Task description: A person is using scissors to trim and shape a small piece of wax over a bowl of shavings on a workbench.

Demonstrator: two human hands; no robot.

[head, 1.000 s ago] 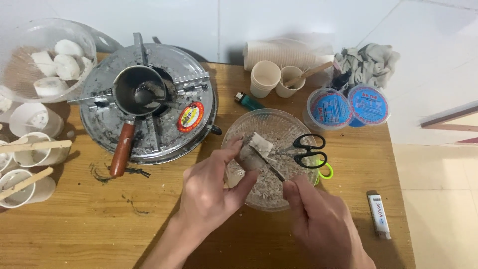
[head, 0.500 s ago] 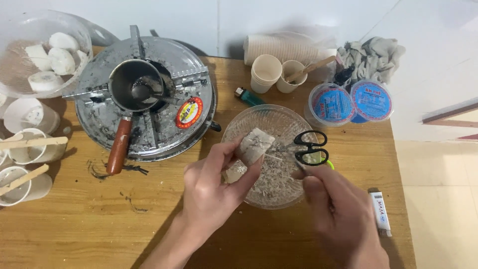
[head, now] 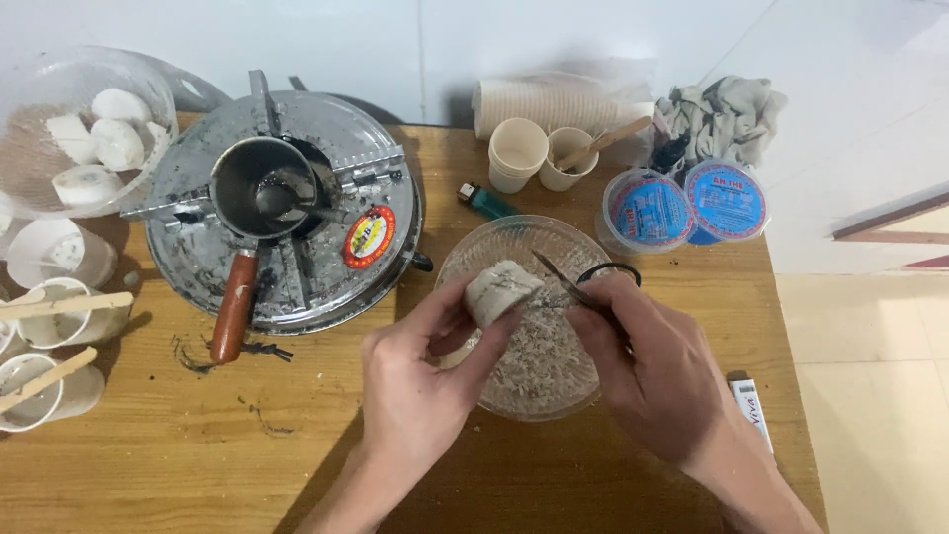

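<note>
Below hands, clear bowl (head: 465, 259) holds shavings; left bowl (head: 30, 89) holds white lumps (head: 99, 133).

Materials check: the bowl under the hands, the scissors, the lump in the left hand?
Bowl: clear plastic by the look, ribbed see-through wall, glossy. Scissors in the right hand: bright metal blades, black handles, probably plastic. Lump in the left hand: pale, matte, grey-smudged, possibly wax; the look alone does not settle it.
</note>
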